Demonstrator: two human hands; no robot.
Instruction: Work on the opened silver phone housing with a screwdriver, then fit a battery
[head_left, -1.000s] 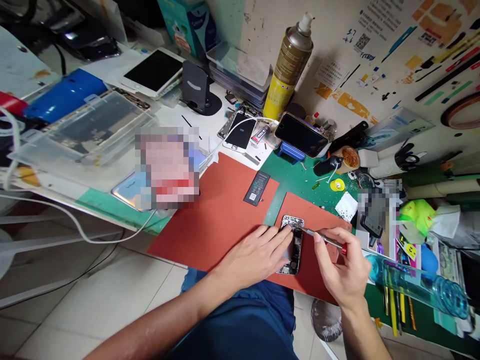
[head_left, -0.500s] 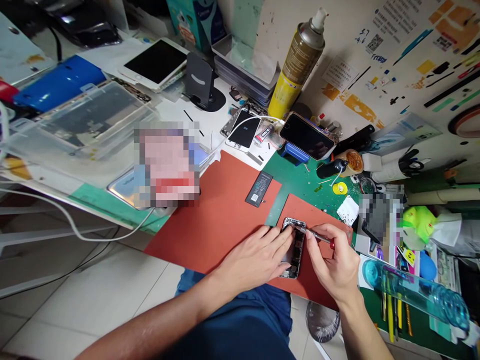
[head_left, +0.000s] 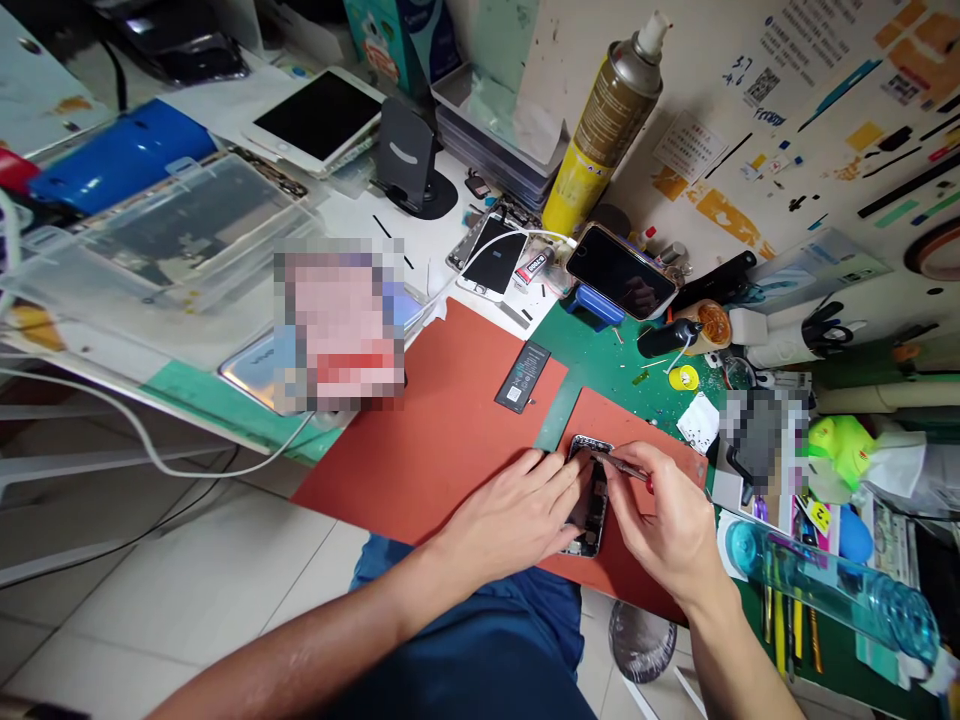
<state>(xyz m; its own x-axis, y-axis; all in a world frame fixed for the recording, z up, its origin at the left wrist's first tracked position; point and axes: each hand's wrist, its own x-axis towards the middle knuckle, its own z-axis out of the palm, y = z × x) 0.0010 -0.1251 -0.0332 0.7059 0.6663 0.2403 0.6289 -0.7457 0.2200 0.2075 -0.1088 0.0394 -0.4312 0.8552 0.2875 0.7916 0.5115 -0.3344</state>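
An opened phone body (head_left: 590,497) with its insides bare lies on a red mat (head_left: 450,430) near the table's front edge. My left hand (head_left: 517,515) lies over the phone's left side, fingers pressed on it and holding it still. My right hand (head_left: 664,525) pinches a thin screwdriver (head_left: 624,466) with a red handle, its tip at the upper end of the phone. A loose black battery (head_left: 522,376) rests on the mat further back.
A tall spray can (head_left: 604,125) stands at the back by the wall. A dark phone (head_left: 621,271) leans on a blue stand, and a tablet (head_left: 315,118) lies far left. A clear bottle (head_left: 832,585) and hand tools crowd the right side. A white cable (head_left: 150,455) hangs off the left edge.
My right hand has moved left and closer to the phone, sliding up the screwdriver so less of its handle shows. My left hand stays on the phone.
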